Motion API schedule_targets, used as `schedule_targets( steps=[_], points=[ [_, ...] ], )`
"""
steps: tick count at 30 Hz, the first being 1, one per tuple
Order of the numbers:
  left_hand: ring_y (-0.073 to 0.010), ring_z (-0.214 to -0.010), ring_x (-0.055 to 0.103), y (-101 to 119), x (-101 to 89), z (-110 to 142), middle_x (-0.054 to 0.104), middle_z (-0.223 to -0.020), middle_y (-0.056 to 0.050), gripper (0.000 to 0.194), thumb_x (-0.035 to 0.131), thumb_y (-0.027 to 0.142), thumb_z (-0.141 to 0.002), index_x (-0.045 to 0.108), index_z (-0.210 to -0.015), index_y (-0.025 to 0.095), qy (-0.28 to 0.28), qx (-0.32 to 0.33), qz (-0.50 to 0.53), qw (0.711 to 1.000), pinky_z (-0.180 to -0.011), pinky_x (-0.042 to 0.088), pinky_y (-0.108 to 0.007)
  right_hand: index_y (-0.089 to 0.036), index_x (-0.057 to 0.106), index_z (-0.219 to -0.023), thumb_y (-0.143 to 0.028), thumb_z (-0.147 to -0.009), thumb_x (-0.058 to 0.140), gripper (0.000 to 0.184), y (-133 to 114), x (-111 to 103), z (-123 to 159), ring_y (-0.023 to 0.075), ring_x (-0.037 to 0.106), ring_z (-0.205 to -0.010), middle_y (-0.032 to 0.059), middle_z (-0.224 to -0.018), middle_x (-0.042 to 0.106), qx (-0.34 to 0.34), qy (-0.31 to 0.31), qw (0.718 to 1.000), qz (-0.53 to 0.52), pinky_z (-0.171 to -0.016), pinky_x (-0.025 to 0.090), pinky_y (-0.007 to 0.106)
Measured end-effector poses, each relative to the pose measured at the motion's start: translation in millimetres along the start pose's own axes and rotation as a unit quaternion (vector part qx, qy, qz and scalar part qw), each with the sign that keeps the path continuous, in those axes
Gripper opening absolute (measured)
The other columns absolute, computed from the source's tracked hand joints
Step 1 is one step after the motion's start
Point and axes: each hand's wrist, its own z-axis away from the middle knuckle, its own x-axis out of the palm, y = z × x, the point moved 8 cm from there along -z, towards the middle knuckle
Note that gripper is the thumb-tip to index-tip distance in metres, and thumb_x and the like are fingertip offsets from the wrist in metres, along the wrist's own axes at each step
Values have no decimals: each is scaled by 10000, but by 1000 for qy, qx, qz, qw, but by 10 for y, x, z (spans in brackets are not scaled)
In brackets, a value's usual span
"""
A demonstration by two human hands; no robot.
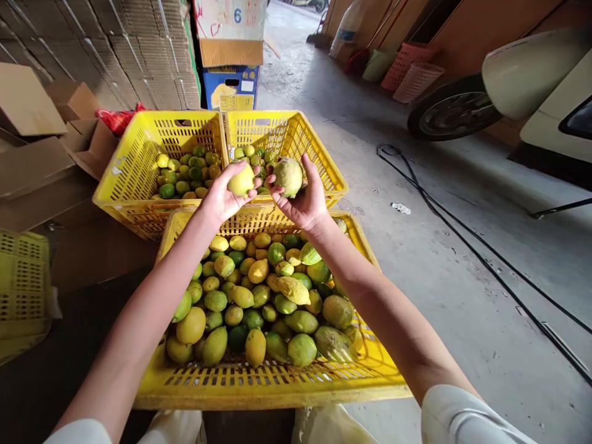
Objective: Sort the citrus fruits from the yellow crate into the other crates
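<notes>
My left hand (227,196) is closed around a yellow lemon (241,180). Beside it, my right hand (306,198) grips a larger, rough, greenish-yellow lemon (288,176), the fingers curled under it and the thumb at its side. Both hands are raised over the far edge of the near yellow crate (272,398), which holds many green and yellow lemons (258,271) of mixed sizes. Behind the hands stand a left yellow crate (123,169) and a right yellow crate (319,157), side by side, each with smaller green and yellow fruit in the bottom.
Opened cardboard boxes (32,166) lie at the left, near another yellow crate (23,290). Stacked flattened cardboard (134,55) and a blue box (231,86) stand behind. A black cable (456,225) crosses the floor at right, near a vehicle wheel (456,108) and pink baskets (409,71).
</notes>
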Motion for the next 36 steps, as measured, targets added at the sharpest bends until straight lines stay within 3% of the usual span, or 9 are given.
schedule_targets(
  steps=[4,8,13,17,21,25,29,32,36],
  points=[
    [-69,-460,579,-14,51,12,617,-665,35,175,632,376,-989,638,-952,205,-27,-16,-10,999,-370,370,-135,-215,600,-1172,-393,-976,542,272,-12,66,7,238,765,-1006,85,-1038,771,-14,-18,998,-52,-767,720,418],
    [-147,-609,699,2,39,15,695,-734,-33,294,539,431,-1013,680,-999,173,-27,-14,-9,999,-491,534,-200,-239,589,-1171,-347,-976,595,223,-60,141,34,211,766,-1017,56,-1051,771,-29,-25,998,-55,-761,722,366],
    [-208,-938,785,44,6,-5,775,-972,-64,213,526,287,-1023,702,-1096,192,-20,24,12,999,-771,650,-290,-289,602,-1048,-328,-997,589,65,-101,111,18,146,738,-839,1,-969,746,-37,-17,999,-6,-542,656,211],
    [-138,-716,739,14,27,7,723,-828,-32,152,578,293,-1010,683,-963,194,-27,15,8,999,-558,567,-183,-288,599,-980,-404,-981,593,115,-117,32,-21,159,737,-863,5,-968,737,-57,-6,998,39,-594,679,259],
    [-76,-509,601,-33,38,38,618,-668,15,180,573,296,-999,631,-861,196,-19,-11,12,1000,-378,387,-129,-250,597,-1059,-509,-961,568,277,-72,3,-26,236,748,-1006,61,-1009,749,-30,3,999,-10,-713,723,421],
    [-146,-742,745,19,18,43,715,-793,-41,211,546,342,-1004,681,-1023,181,14,24,38,999,-604,589,-184,-225,585,-1155,-413,-974,505,273,-78,89,-27,266,740,-1125,70,-1063,751,-30,-23,998,-51,-837,703,557],
    [-203,-1030,780,102,56,36,774,-984,-73,279,445,254,-1034,666,-1185,175,2,67,52,996,-850,659,-298,-250,597,-1115,-380,-983,551,191,-117,95,-14,232,736,-1129,56,-1078,749,-59,5,998,-22,-867,710,474],
    [-187,-938,787,101,72,22,774,-988,-83,259,520,298,-1025,671,-1197,179,-9,59,33,998,-773,653,-250,-289,602,-1049,-413,-960,623,154,-156,81,-3,212,722,-1132,32,-1102,745,-85,18,996,36,-864,711,417],
    [-136,-664,722,69,72,1,732,-805,-53,284,629,380,-972,682,-1146,162,-10,45,36,998,-614,603,-199,-294,593,-998,-475,-935,651,200,-135,56,-31,209,722,-1110,28,-1089,736,-80,16,994,75,-872,701,413]
  ],
)
